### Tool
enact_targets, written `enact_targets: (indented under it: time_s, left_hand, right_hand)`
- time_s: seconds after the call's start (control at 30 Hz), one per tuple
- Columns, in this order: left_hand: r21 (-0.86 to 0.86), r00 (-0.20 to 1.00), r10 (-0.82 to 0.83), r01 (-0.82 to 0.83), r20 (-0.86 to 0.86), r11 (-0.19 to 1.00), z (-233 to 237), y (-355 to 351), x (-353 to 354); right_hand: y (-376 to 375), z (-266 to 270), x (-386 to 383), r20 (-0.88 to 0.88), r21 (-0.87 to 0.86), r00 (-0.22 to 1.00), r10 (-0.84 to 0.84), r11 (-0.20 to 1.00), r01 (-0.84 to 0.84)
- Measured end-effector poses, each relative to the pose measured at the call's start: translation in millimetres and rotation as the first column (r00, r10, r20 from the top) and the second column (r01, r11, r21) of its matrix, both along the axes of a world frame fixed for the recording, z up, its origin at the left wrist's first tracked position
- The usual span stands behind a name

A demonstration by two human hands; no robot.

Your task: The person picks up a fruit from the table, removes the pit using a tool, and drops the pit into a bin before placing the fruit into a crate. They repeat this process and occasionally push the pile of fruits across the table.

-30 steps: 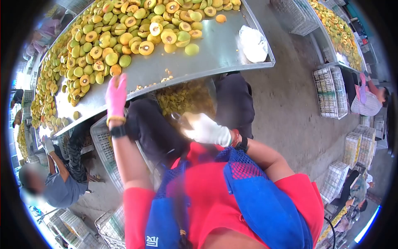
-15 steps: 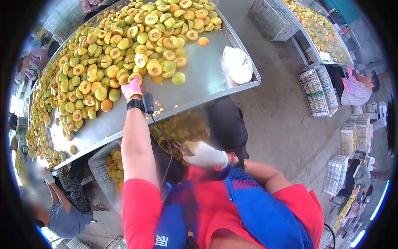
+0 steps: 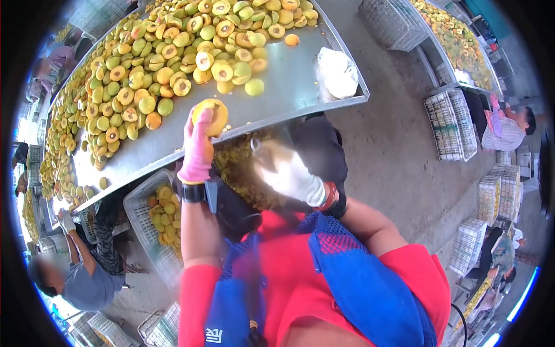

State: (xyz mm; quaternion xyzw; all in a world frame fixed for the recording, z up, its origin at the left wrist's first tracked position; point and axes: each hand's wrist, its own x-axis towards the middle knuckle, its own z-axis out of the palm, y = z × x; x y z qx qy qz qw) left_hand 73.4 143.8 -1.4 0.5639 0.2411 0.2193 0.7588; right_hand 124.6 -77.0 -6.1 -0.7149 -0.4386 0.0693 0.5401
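My left hand (image 3: 196, 153), in a pink glove, grips a yellow peach half (image 3: 217, 120) near the table's front edge, its cut face partly in view. In a white glove, my right hand (image 3: 293, 180) is closed around a small metal tool with a looped tip (image 3: 256, 144); motion blurs both, and the rest of the tool is hidden. The tool's tip is apart from the fruit. Beyond my left hand, many peach halves (image 3: 127, 95) are heaped on the metal table (image 3: 283, 81), some with brown hollows showing.
A white plastic bag (image 3: 338, 74) lies at the table's right corner. Below the edge, a crate (image 3: 136, 211) holds peach halves, with more fruit pieces (image 3: 240, 179) beside it. A co-worker (image 3: 92, 283) sits at left, another (image 3: 506, 130) at right near stacked crates (image 3: 448, 124).
My left hand has drawn back from the heap toward me, bringing a peach half with it. My right hand has shifted slightly up and the looped tool has turned more upright.
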Motion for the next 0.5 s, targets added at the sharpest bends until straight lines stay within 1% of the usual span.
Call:
enact_targets:
  time_s: [0.03,0.07,0.1,0.13,0.17,0.2,0.23,0.3,0.37,0.43,0.47,0.5]
  left_hand:
    - [-0.008,1.000,-0.007,0.007,0.012,1.000,3.0,-10.2,-7.2]
    - [0.084,0.999,-0.035,0.032,0.036,0.996,-4.0,-16.8,-12.8]
    - [0.090,0.996,-0.062,0.056,0.062,0.994,-4.0,-25.9,-19.4]
    - [0.099,0.992,-0.091,0.082,0.090,0.992,-2.1,-36.3,-24.3]
    - [0.109,0.985,-0.121,0.108,0.120,0.988,1.5,-47.5,-28.3]
    - [0.081,0.974,-0.202,0.194,0.107,0.978,22.6,-60.1,-32.9]
    - [0.074,0.972,-0.210,0.202,0.110,0.976,19.7,-64.9,-36.2]
    - [0.066,0.967,-0.222,0.216,0.121,0.974,15.6,-73.1,-40.4]
    - [0.044,0.984,-0.143,0.139,0.103,0.989,22.0,-84.4,-41.8]
    - [0.028,0.995,-0.060,0.058,0.082,0.998,32.2,-97.8,-41.6]
    - [0.060,0.994,-0.051,0.046,0.094,0.997,29.4,-100.8,-40.0]
    - [0.114,0.993,-0.037,0.025,0.109,0.993,25.2,-100.7,-39.6]
  right_hand:
    - [3.7,8.0,4.0,0.064,0.044,0.997,-0.032,0.999,0.029]
    - [6.0,18.7,5.7,0.070,0.091,0.995,-0.067,0.994,0.061]
    - [7.9,32.2,5.8,0.073,0.136,0.992,-0.105,0.986,0.094]
    - [8.7,38.7,6.3,0.012,0.137,0.995,-0.099,0.986,0.096]
    - [10.5,42.8,6.9,0.002,0.161,0.995,-0.104,0.982,0.103]
    - [11.8,45.1,5.5,-0.011,0.182,0.994,-0.111,0.977,0.111]
    - [12.5,45.3,3.9,-0.022,0.203,0.993,-0.117,0.972,0.119]
    - [11.4,38.6,0.3,-0.022,0.183,0.992,-0.128,0.974,0.130]
    - [9.9,32.4,-3.2,-0.021,0.151,0.991,-0.134,0.979,0.135]
    - [9.6,32.1,-9.9,-0.042,0.191,0.987,-0.158,0.968,0.163]
    - [8.9,32.1,-12.7,-0.052,0.211,0.984,-0.169,0.962,0.176]
    - [7.1,32.9,-14.8,-0.076,0.207,0.988,-0.137,0.967,0.150]
